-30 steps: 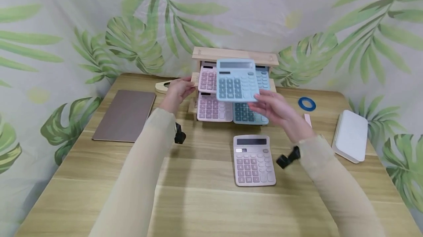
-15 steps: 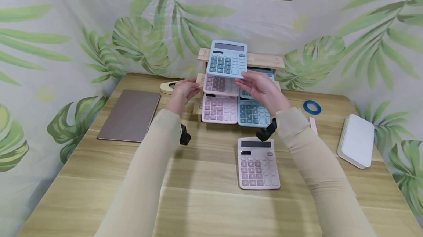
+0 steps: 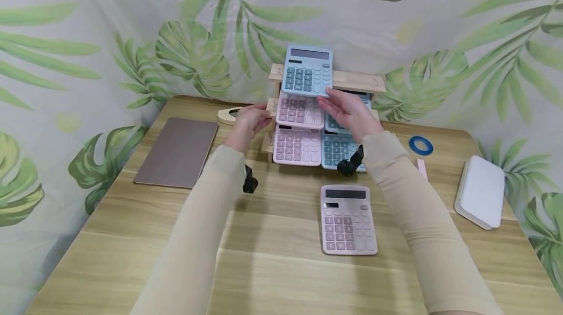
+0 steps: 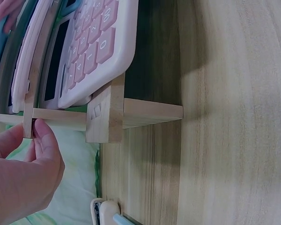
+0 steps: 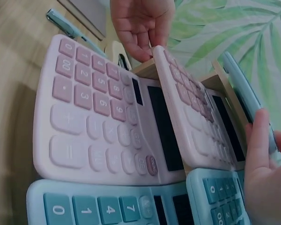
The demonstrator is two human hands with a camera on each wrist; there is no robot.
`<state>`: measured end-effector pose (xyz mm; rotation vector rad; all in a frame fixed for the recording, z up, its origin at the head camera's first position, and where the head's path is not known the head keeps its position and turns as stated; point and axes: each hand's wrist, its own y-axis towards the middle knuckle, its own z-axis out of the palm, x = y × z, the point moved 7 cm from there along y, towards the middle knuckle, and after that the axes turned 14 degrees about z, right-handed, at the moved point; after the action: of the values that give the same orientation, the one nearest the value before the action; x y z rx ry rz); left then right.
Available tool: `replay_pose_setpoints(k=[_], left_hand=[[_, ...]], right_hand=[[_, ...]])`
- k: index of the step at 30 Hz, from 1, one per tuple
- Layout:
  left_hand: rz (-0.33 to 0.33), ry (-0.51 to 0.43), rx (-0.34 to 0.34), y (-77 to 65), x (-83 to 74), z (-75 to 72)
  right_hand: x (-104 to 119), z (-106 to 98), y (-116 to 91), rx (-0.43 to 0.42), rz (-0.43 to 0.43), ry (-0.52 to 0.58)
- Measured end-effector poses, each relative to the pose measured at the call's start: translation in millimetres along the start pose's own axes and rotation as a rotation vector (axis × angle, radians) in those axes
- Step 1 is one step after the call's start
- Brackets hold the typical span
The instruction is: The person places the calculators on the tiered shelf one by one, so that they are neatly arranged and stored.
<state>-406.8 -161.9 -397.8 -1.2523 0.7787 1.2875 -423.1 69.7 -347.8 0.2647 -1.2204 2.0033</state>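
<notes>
My right hand (image 3: 349, 110) holds a light blue calculator (image 3: 308, 71) by its lower right corner, tilted in front of the rack's top board (image 3: 358, 80). Whether it touches that board I cannot tell. My left hand (image 3: 249, 123) pinches the left end of the wooden rack's middle shelf (image 4: 32, 93) between thumb and fingers. On that shelf lean a pink calculator (image 3: 300, 112) and a blue one (image 5: 220, 197), partly hidden by my right hand. Below them are another pink calculator (image 3: 297, 146) and another blue calculator (image 3: 336, 146). One more pink calculator (image 3: 349, 220) lies flat on the table.
A brown notebook (image 3: 176, 151) lies at the left, and a beige object (image 3: 227, 116) sits behind my left hand. To the right are a blue ring (image 3: 421, 145), a pink strip (image 3: 422, 168) and a white case (image 3: 480, 192). A leaf-patterned cloth (image 3: 198, 2) hangs behind the table.
My right hand has raised the blue calculator up and leftward, from in front of the shelves to the top board's level. My left hand keeps its grip on the rack. The head view has shifted slightly.
</notes>
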Motion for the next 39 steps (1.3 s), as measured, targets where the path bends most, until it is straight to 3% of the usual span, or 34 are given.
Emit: replay_pose_setpoints(k=[5,8,11,14,16,19,23,26,30,35,39], left_hand=[[-0.003,0.007,-0.006,1.8,1.0,2.3],[-0.013,0.014,-0.002,3.3,1.4,1.9],[-0.034,0.019,0.0,3.5,1.5,1.1],[-0.051,0.013,-0.005,3.1,1.5,0.4],[-0.05,0.008,-0.008,3.3,1.3,0.1],[-0.045,0.013,-0.003,3.9,1.7,0.6],[-0.047,0.027,0.006,4.0,2.4,2.5],[-0.044,0.032,0.002,4.5,1.8,2.7],[-0.046,0.038,-0.003,5.0,1.5,2.5],[-0.057,0.037,-0.012,5.4,3.3,3.8],[-0.053,0.019,-0.019,5.3,2.6,4.4]], right_hand=[[-2,-1,-8,0.078,0.005,0.016],[-6,-8,-32,0.101,-0.071,-0.166],[-15,-25,-69,0.092,-0.2,-0.577],[-32,-57,-105,0.04,-0.307,-1.04],[-46,-85,-123,-0.006,-0.319,-1.292],[-70,-133,-135,-0.087,-0.235,-1.514],[-107,-186,-131,-0.177,-0.065,-1.61],[-126,-204,-120,-0.229,-0.016,-1.59],[-138,-206,-109,-0.316,-0.063,-1.581],[-145,-198,-104,-0.431,-0.147,-1.697],[-147,-197,-101,-0.47,-0.186,-1.731]])
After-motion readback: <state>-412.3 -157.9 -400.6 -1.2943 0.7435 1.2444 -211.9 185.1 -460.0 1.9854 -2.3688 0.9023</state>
